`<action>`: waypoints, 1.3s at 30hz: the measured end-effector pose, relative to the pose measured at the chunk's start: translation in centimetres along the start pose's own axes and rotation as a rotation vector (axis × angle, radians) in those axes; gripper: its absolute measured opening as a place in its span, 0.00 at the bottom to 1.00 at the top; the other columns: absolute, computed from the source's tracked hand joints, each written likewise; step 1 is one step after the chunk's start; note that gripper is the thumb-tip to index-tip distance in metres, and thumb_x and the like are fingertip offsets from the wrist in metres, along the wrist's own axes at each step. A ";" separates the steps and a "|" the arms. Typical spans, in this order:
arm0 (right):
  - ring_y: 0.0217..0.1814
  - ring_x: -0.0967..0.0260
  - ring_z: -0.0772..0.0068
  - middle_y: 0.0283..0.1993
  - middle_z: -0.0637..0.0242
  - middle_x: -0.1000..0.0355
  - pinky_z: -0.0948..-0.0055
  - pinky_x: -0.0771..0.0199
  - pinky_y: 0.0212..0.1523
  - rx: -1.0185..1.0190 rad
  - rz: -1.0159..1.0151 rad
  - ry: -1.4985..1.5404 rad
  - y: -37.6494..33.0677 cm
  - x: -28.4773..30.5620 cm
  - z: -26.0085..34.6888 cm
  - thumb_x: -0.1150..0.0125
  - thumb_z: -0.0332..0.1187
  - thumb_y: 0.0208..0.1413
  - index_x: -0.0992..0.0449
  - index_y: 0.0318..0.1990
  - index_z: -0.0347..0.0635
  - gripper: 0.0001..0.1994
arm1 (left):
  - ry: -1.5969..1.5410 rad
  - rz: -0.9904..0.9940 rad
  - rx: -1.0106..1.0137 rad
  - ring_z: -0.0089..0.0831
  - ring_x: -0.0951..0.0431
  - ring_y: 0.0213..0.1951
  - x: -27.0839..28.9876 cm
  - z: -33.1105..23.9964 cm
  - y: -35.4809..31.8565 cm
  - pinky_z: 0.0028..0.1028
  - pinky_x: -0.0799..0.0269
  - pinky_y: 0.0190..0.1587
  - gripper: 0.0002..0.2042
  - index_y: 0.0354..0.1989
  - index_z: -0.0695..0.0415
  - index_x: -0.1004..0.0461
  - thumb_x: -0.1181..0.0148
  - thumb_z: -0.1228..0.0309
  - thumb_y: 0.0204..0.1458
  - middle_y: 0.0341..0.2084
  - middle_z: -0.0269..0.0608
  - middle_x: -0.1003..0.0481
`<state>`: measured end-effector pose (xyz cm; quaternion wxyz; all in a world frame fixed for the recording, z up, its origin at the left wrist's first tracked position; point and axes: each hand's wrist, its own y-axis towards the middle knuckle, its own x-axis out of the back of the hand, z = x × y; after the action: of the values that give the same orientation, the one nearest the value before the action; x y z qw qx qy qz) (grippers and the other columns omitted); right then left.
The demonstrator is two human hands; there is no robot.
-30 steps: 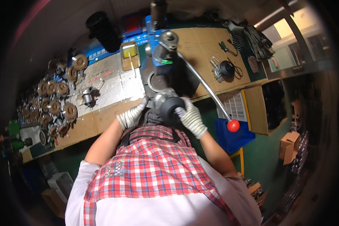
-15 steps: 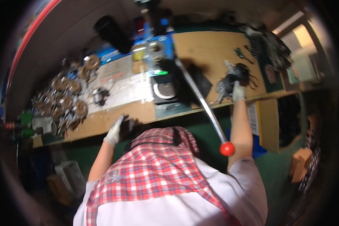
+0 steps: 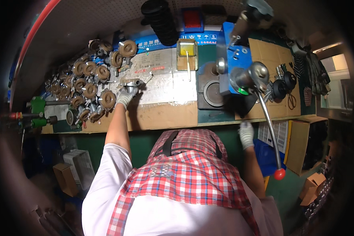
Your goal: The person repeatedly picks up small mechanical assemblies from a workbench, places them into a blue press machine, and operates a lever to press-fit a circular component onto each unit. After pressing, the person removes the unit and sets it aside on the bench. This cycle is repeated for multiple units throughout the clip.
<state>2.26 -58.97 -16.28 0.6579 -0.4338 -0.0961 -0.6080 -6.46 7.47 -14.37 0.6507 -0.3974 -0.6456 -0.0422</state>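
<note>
With the clock face centred on the checked apron (image 3: pixel 185 173) and twelve set straight ahead, a small metal housing (image 3: pixel 130 83) is seen at eleven, on the pale printed sheet (image 3: pixel 163 88). Its near side is overlapped by the gloved left hand (image 3: pixel 124 97); whether it is pinched by the fingers cannot be told. The gloved right hand (image 3: pixel 246 135) is held at two, by the bench's near edge, its fingers pointed toward twelve; whether they are spread or pressed together cannot be told. Just beside it, the press lever (image 3: pixel 270 129) is tipped with a red knob (image 3: pixel 279 174) at three. The blue press (image 3: pixel 233 51) is mounted at one. Brown-ringed housings (image 3: pixel 89 90) are heaped between ten and eleven. Dark-capped assemblies (image 3: pixel 279 89) are grouped between one and two.
</note>
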 end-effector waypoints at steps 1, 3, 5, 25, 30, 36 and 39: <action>0.39 0.27 0.57 0.38 0.48 0.26 0.64 0.29 0.45 0.050 0.092 -0.053 -2.9 -1.2 3.7 0.51 0.43 0.62 0.27 0.47 0.35 0.18 | 0.194 0.012 -0.028 0.52 0.53 0.69 0.8 -2.4 -1.6 0.46 0.58 0.68 0.53 0.67 0.55 0.44 0.51 0.26 0.38 0.64 0.54 0.42; 0.38 0.27 0.54 0.36 0.51 0.26 0.63 0.28 0.43 0.289 0.183 -0.145 -5.9 -4.6 9.2 0.51 0.41 0.61 0.26 0.46 0.38 0.16 | 0.248 0.087 0.035 0.52 0.55 0.70 2.8 -3.0 -2.0 0.51 0.62 0.68 0.50 0.66 0.52 0.43 0.53 0.27 0.40 0.65 0.51 0.43; 0.43 0.29 0.53 0.42 0.52 0.27 0.61 0.30 0.46 0.486 0.231 -0.211 -6.4 -8.2 13.8 0.52 0.41 0.61 0.26 0.47 0.39 0.16 | 0.359 0.109 0.060 0.51 0.54 0.70 4.9 -4.5 -3.2 0.57 0.67 0.67 0.49 0.66 0.58 0.43 0.55 0.29 0.44 0.65 0.48 0.42; 0.46 0.27 0.47 0.44 0.47 0.26 0.52 0.27 0.47 0.176 -0.061 -0.513 9.0 -22.1 36.0 0.50 0.44 0.56 0.26 0.43 0.37 0.18 | -0.573 0.700 -0.484 0.31 0.29 0.49 6.0 1.5 2.3 0.29 0.35 0.56 0.34 0.59 0.62 0.36 0.37 0.51 0.50 0.48 0.42 0.27; 0.44 0.27 0.46 0.41 0.47 0.25 0.54 0.27 0.46 0.268 -0.178 -0.411 7.4 -21.5 36.8 0.49 0.42 0.56 0.27 0.43 0.37 0.17 | -0.464 0.577 -0.416 0.35 0.28 0.48 5.4 0.2 0.6 0.30 0.35 0.55 0.34 0.58 0.63 0.35 0.39 0.48 0.51 0.47 0.44 0.26; 0.42 0.27 0.45 0.36 0.48 0.24 0.57 0.29 0.44 0.233 -0.105 -0.183 2.8 -19.2 35.7 0.46 0.46 0.55 0.26 0.39 0.38 0.18 | -0.365 0.036 -0.475 0.46 0.26 0.47 -1.5 9.1 2.9 0.37 0.34 0.53 0.28 0.51 0.65 0.31 0.48 0.49 0.57 0.42 0.54 0.25; 0.39 0.27 0.49 0.35 0.50 0.25 0.60 0.30 0.43 0.221 -0.119 -0.095 0.8 -18.3 33.1 0.44 0.44 0.55 0.26 0.38 0.37 0.16 | 0.061 -0.462 -0.963 0.46 0.29 0.47 6.7 5.5 0.0 0.43 0.36 0.53 0.18 0.47 0.56 0.29 0.37 0.64 0.48 0.42 0.48 0.28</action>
<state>11.80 -23.20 -8.62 0.6592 -0.3804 -0.2191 -0.6105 -9.78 13.67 -9.38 0.3872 -0.4970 -0.6046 -0.4874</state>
